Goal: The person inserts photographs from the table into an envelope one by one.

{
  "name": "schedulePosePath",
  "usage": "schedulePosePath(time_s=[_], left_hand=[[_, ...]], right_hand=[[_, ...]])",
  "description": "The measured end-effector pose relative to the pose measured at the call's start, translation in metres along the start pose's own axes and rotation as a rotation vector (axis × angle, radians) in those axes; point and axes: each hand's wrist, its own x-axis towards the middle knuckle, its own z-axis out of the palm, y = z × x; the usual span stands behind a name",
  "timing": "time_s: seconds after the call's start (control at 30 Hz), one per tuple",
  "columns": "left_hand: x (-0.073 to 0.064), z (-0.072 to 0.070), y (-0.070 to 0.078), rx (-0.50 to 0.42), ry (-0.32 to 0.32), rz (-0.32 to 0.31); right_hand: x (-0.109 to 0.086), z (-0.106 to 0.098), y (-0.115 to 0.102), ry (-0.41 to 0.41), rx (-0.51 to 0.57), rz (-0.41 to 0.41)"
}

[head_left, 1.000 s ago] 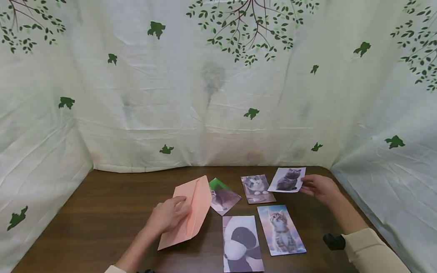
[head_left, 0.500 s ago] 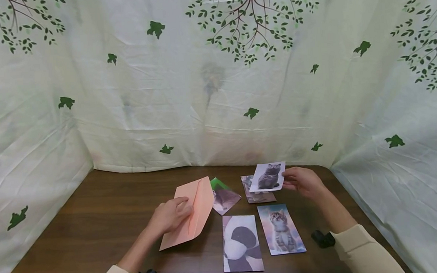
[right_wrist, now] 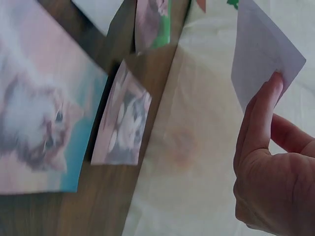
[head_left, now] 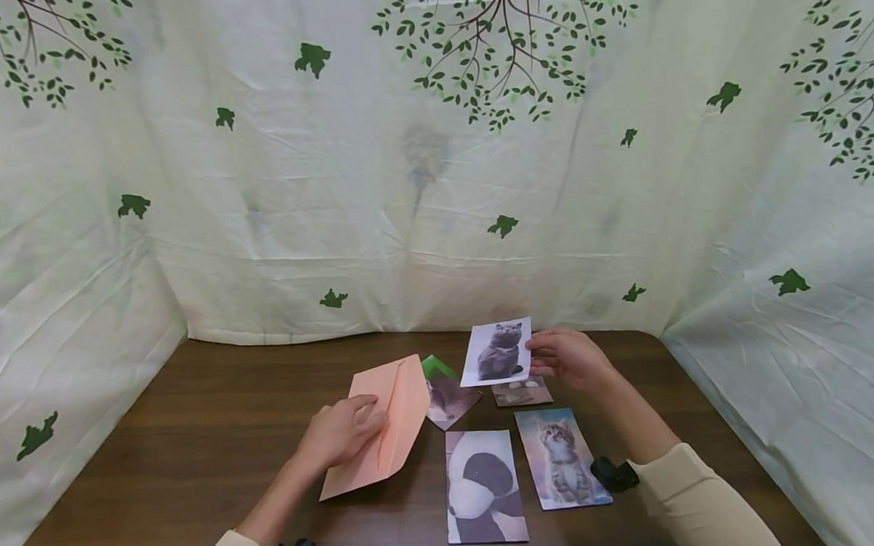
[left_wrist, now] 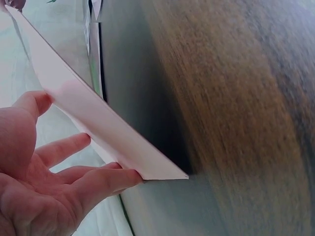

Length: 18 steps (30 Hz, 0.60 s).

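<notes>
My left hand (head_left: 344, 430) holds a peach envelope (head_left: 404, 413) tilted up off the table, thumb on the near face and fingers behind it. In the left wrist view the envelope (left_wrist: 98, 113) looks pale, its lower corner close to the wood. My right hand (head_left: 573, 361) pinches the right edge of a photo card of a grey cat (head_left: 499, 353). That card is in the air over the back of the table, covering part of a kitten card (head_left: 522, 394). In the right wrist view only the white back of the held card (right_wrist: 261, 59) shows.
On the brown table (head_left: 193, 455) lie a card with a green corner (head_left: 450, 399), partly behind the envelope, a black-and-white picture card (head_left: 483, 487) and a tabby kitten card (head_left: 561, 457). A leaf-printed cloth (head_left: 364, 194) hangs behind the table.
My right hand has carried the grey cat card leftward from the table's right side, past the kitten card toward the envelope. The left hand and envelope have barely shifted.
</notes>
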Motion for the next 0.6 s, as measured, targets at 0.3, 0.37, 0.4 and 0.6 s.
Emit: schedulePosePath(time_s=[0.3,0.37,0.4,0.6], left_hand=[[-0.001,0.001,-0.001,0.007,0.007,0.004],[-0.001,0.001,-0.002,0.005,0.006,-0.002],[-0.001,0.001,-0.002,0.002,0.005,-0.006],[-0.001,0.0,-0.001,-0.019,0.026,-0.023]], right_hand=[[0.006,0.028,0.008,-0.01,-0.006,0.004],[0.006,0.034,0.009,-0.012,-0.002,0.01],[0.006,0.036,0.009,-0.012,-0.004,0.015],[0.009,0.05,0.014,-0.02,0.007,0.03]])
